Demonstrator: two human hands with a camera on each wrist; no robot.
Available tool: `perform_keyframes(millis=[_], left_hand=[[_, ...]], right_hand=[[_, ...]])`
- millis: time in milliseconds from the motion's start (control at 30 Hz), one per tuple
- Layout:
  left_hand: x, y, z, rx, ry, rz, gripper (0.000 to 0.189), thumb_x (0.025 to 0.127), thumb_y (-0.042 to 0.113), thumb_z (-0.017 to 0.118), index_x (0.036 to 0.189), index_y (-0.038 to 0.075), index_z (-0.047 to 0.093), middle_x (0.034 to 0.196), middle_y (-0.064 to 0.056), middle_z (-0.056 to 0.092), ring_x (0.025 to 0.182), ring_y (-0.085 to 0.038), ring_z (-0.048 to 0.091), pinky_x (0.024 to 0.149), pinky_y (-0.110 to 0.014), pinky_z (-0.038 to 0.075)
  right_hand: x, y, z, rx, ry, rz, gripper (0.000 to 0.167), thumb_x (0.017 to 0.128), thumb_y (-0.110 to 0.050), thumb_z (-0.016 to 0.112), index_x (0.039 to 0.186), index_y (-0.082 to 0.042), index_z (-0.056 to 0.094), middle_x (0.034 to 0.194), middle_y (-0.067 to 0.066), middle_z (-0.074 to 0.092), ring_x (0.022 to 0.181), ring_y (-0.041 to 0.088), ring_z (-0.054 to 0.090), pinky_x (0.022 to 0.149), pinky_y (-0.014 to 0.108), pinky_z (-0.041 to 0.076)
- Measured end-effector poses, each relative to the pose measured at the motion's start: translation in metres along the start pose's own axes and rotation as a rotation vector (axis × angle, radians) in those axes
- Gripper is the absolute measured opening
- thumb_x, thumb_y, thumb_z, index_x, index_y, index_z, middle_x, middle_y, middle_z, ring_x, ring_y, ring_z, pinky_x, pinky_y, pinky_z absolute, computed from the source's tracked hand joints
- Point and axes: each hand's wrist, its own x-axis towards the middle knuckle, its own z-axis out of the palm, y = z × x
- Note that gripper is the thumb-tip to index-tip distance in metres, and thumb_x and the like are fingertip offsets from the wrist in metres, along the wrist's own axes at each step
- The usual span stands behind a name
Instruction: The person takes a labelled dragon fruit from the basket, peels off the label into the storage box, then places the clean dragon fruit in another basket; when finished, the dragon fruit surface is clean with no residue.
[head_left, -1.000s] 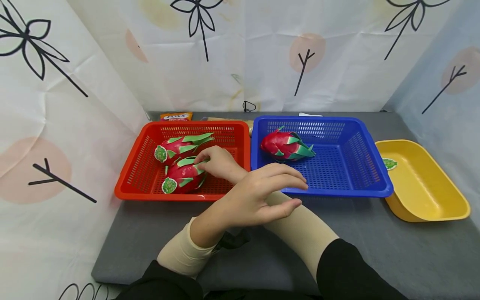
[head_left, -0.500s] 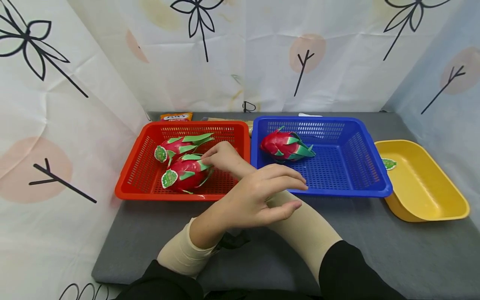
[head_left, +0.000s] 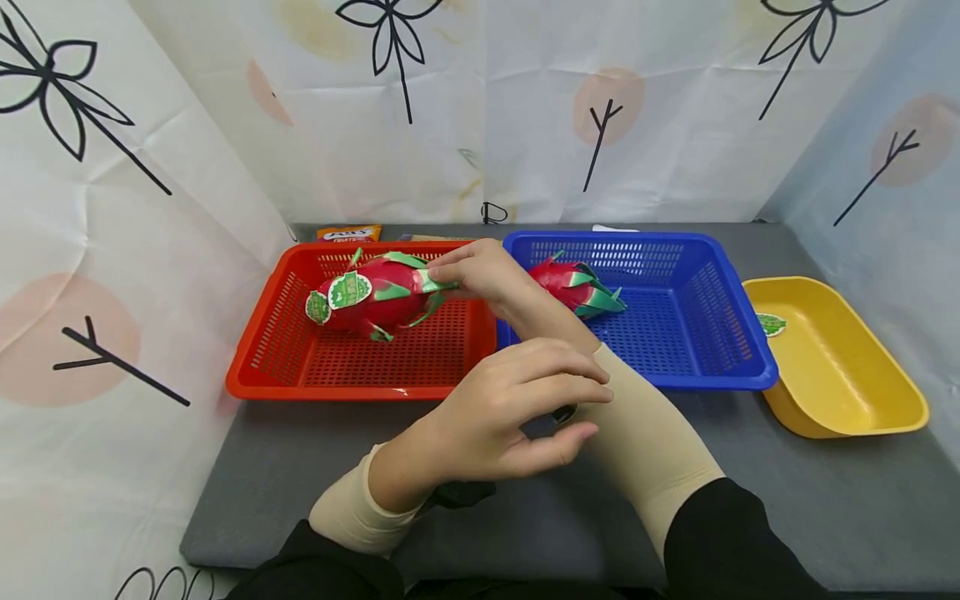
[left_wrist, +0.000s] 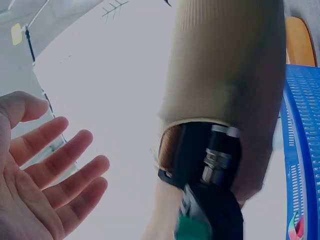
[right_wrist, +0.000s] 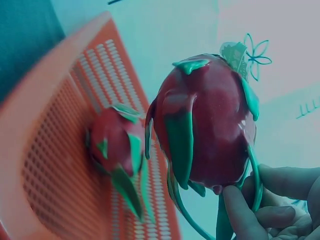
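Observation:
My right hand (head_left: 483, 271) pinches the green leaf ends of a red dragon fruit (head_left: 378, 296), raised over the red basket (head_left: 337, 392). Its round green sticker faces left. In the right wrist view, thumb and fingers grip the leaves at the fruit's base, while a second dragon fruit (right_wrist: 115, 142) lies in the basket; in the head view it is mostly hidden behind the raised one. My left hand (head_left: 517, 408) hangs with relaxed fingers beside the right forearm, its palm (left_wrist: 25, 200) bare in the left wrist view. Another dragon fruit (head_left: 577, 287) lies in the blue basket (head_left: 675, 383).
A yellow tub (head_left: 832, 358) with a green sticker (head_left: 771, 324) inside stands at the right. Behind the red basket lies an orange snack packet (head_left: 348, 234). Both baskets stand side by side on the grey tabletop (head_left: 285, 475). My forearms cross in front of them.
The right hand has lifted the nearer dragon fruit up from the red basket's floor and drawn back slightly to the right. The left hand has barely moved.

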Motion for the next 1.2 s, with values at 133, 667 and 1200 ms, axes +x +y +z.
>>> perform_keyframes(millis=[133, 667, 1200], left_hand=[[0.001, 0.002, 0.000, -0.010, 0.041, 0.037, 0.020, 0.090, 0.010, 0.072, 0.108, 0.001, 0.073, 0.111, -0.011, 0.071, 0.113, -0.024, 0.065, 0.106, -0.036, 0.048], [0.002, 0.013, -0.009, -0.073, 0.199, 0.104, 0.015, 0.095, 0.010, 0.062, 0.100, -0.002, 0.071, 0.107, -0.019, 0.069, 0.109, -0.036, 0.066, 0.098, -0.046, 0.053], [-0.001, 0.012, -0.024, -0.104, 0.328, 0.082, 0.016, 0.097, 0.010, 0.058, 0.101, -0.001, 0.068, 0.105, -0.022, 0.065, 0.102, -0.038, 0.065, 0.089, -0.048, 0.057]], right_hand=[[-0.011, -0.011, -0.020, 0.033, 0.008, -0.030, 0.024, 0.096, -0.005, 0.072, 0.117, 0.006, 0.073, 0.112, 0.018, 0.073, 0.104, 0.030, 0.072, 0.092, 0.040, 0.057], [-0.096, -0.020, -0.112, -0.069, 0.083, -0.032, 0.038, 0.101, -0.016, 0.067, 0.129, 0.009, 0.066, 0.124, 0.015, 0.067, 0.102, 0.021, 0.073, 0.093, 0.035, 0.056], [-0.191, 0.045, -0.177, -0.215, 0.111, 0.088, 0.031, 0.103, -0.026, 0.064, 0.126, -0.006, 0.073, 0.111, 0.001, 0.075, 0.104, 0.019, 0.071, 0.087, 0.029, 0.058]])
